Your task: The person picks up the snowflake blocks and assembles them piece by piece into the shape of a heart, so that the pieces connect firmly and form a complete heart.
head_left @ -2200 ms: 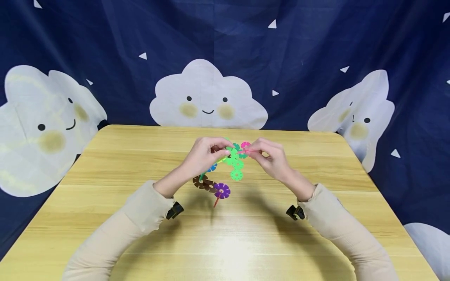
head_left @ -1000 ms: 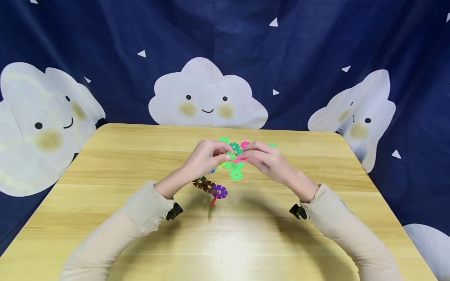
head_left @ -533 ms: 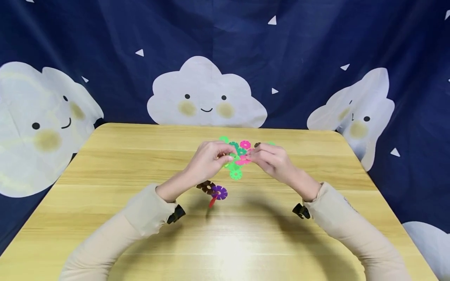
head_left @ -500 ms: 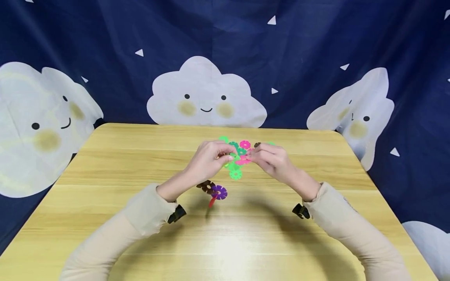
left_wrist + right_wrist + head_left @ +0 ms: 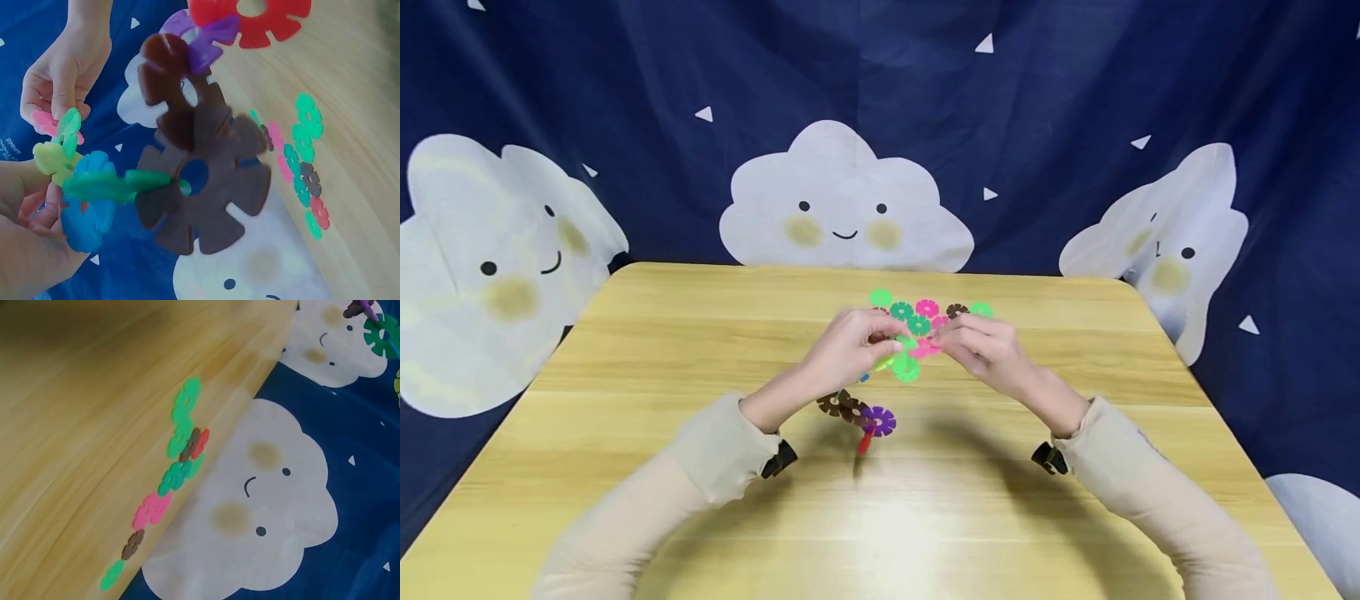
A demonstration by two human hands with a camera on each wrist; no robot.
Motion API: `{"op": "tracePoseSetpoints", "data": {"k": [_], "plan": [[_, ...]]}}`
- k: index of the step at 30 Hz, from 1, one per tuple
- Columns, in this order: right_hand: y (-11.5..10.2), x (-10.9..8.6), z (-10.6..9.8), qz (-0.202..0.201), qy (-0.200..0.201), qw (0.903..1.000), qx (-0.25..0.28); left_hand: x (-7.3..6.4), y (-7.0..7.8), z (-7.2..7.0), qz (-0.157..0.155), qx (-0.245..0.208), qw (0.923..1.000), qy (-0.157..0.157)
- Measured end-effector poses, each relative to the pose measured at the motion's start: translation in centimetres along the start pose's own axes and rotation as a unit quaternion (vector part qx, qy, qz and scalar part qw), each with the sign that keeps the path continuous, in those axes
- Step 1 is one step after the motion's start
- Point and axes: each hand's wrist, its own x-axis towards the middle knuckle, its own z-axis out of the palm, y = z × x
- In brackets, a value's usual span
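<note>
My left hand [image 5: 846, 354] pinches one end of a chain of slotted plastic snowflake discs. In the left wrist view the chain runs from a light green disc [image 5: 69, 125] through a yellow disc [image 5: 49, 157], a blue disc [image 5: 87, 222] and a green disc [image 5: 94, 186]. Two brown discs [image 5: 203, 187], a purple disc [image 5: 212, 45] and a red disc [image 5: 284, 19] follow. In the head view, the purple end hangs low under the left wrist. My right hand [image 5: 988, 350] pinches a pink disc [image 5: 925, 348] right at the light green one; their contact is partly hidden by fingers.
Loose discs lie in a group on the wooden table [image 5: 700, 333], beyond the hands: pink [image 5: 152, 510], brown [image 5: 132, 544], red [image 5: 200, 444], teal [image 5: 174, 478] and several green ones [image 5: 185, 406]. A dark blue cloud-print curtain [image 5: 1037, 100] hangs behind the table's far edge.
The right hand has brought the pink disc up against the light green one and turned it flatter. Both hands have come slightly lower, showing more loose discs behind them.
</note>
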Motion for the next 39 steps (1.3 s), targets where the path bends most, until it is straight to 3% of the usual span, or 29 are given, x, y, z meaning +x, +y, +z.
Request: {"op": "tracePoseSetpoints", "data": {"k": [4, 8, 20, 28, 35, 39], "plan": [[-0.2, -0.1, -0.3, -0.016, -0.015, 0.9988, -0.043, -0.2, -0.1, 0.1, 0.011, 0.01, 0.9999, 0.006], [-0.4, 0.1, -0.6, -0.032, -0.004, 0.9972, -0.067, -0.2, 0.2, 0.0, 0.025, 0.011, 0.9995, 0.013], [-0.6, 1.0, -0.5, -0.075, 0.043, 0.9926, -0.085, 0.3, 0.3, -0.2, 0.051, -0.021, 0.9983, -0.018], [-0.7, 1.7, -0.4, -0.093, 0.032, 0.9895, -0.106, 0.7, 0.8, 0.2, 0.077, 0.041, 0.9957, -0.032], [-0.7, 2.0, -0.2, -0.094, 0.046, 0.9878, -0.115, 0.8, 0.7, 0.4, 0.061, 0.007, 0.9977, -0.031], [-0.1, 1.8, -0.3, -0.065, 0.036, 0.9925, -0.097, 0.9, 0.7, 0.3, 0.038, -0.029, 0.9987, -0.02]]}}
